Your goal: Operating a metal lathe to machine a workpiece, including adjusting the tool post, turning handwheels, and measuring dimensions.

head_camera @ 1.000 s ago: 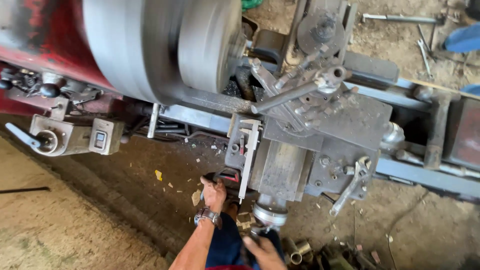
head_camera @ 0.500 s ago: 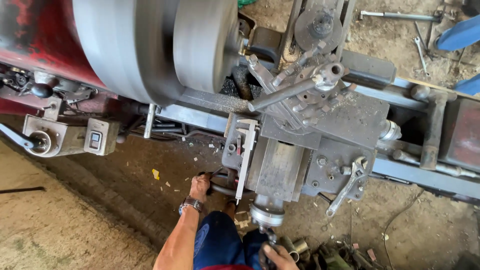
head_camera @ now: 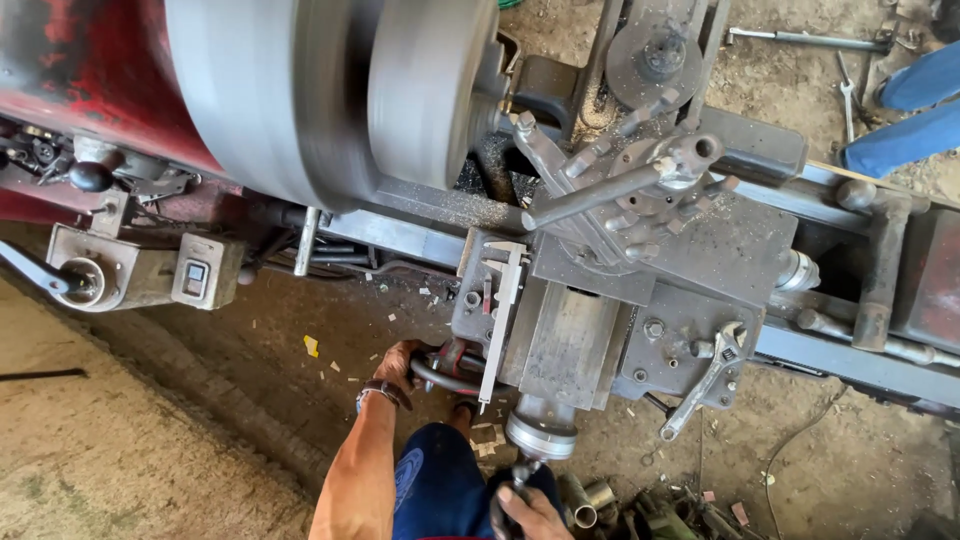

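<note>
I look down on a metal lathe with a large grey workpiece (head_camera: 330, 90) spinning in a blur at the upper left. My left hand (head_camera: 398, 365), with a watch on its wrist, grips the rim of the carriage handwheel (head_camera: 440, 375) on the apron front. My right hand (head_camera: 530, 512) at the bottom edge is closed round the crank handle (head_camera: 520, 475) below the cross-slide dial (head_camera: 541, 432). A steel caliper (head_camera: 500, 310) lies on the carriage beside the cross slide. The tool post (head_camera: 660, 180) with its long lever stands to the right of the workpiece.
An adjustable wrench (head_camera: 705, 380) rests on the apron at the right. A switch box (head_camera: 195, 275) and levers sit on the left of the bed. Another person's blue trouser legs (head_camera: 915, 105) stand at the upper right near spanners (head_camera: 800, 38) on the dirt floor.
The view has shifted a little. My left hand has stayed on the handwheel, moving slightly with its rim. My right hand remains on the crank at the bottom.
</note>
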